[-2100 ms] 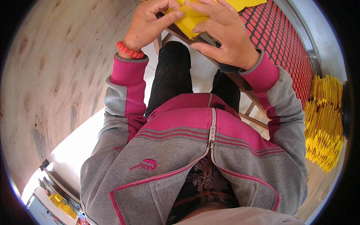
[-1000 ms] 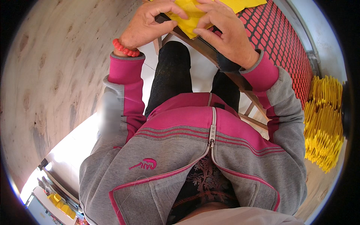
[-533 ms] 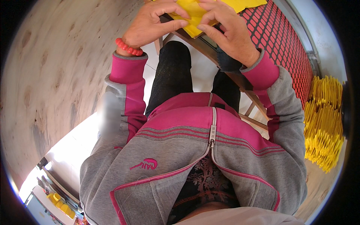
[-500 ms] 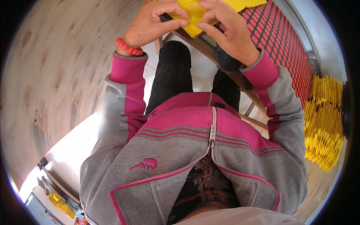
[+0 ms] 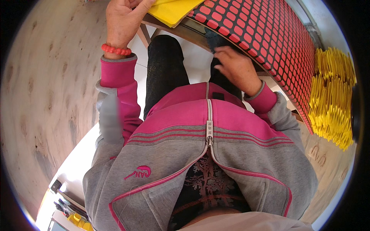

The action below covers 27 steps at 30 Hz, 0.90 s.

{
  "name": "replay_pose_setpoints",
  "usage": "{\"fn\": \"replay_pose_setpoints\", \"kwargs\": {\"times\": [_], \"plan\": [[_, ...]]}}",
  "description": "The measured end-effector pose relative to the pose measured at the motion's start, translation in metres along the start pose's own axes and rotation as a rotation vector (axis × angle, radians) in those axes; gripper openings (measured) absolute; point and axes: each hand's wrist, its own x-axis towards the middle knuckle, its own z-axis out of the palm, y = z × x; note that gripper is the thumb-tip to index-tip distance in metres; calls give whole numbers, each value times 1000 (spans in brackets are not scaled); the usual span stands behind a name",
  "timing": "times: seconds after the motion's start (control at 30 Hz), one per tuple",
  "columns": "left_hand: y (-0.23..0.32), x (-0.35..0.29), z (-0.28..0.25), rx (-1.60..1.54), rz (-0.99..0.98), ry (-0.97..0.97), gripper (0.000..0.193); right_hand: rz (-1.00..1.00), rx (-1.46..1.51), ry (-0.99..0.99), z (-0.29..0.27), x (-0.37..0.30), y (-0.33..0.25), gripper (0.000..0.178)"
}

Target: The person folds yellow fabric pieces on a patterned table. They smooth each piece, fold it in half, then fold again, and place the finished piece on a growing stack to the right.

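A folded yellow sheet [image 5: 175,11] lies at the table's edge, cut off by the top of the view. My left hand [image 5: 125,21], with a red bead bracelet at its wrist, is at the sheet's left end. Its thumb reaches the yellow edge and the fingers curl in; part of this grip is out of view. Lower and to the right, my right hand [image 5: 237,69] hangs over my right thigh beside the table edge. Its fingers are loosely bent and apart, with nothing seen in them. Dark blue cloth [image 5: 216,40] shows just beyond these fingertips.
A red-and-black patterned cover [image 5: 266,38] lies over the table. Thick stacks of folded yellow pieces [image 5: 333,96] stand at the right. Pale wooden boards [image 5: 46,84] run along the left. Some yellow items [image 5: 79,221] show at the lower left.
Both hands were together at the yellow sheet. My right hand has come away, down toward my thigh. My left hand and the sheet have shifted left, and more of the patterned cover shows.
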Motion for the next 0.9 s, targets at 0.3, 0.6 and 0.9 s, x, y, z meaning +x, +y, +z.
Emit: {"fn": "replay_pose_setpoints", "kwargs": {"times": [0.3,0.6,0.9], "plan": [[12,-1,-5,273,142,-154,9,194,-307,-45,47,-22,46,33],[8,5,-23,318,169,-310,21,83,-250,92,75,-27,64,11],[23,3,-15,390,245,-297,15,124,-133,21,38,-9,27,16]]}}
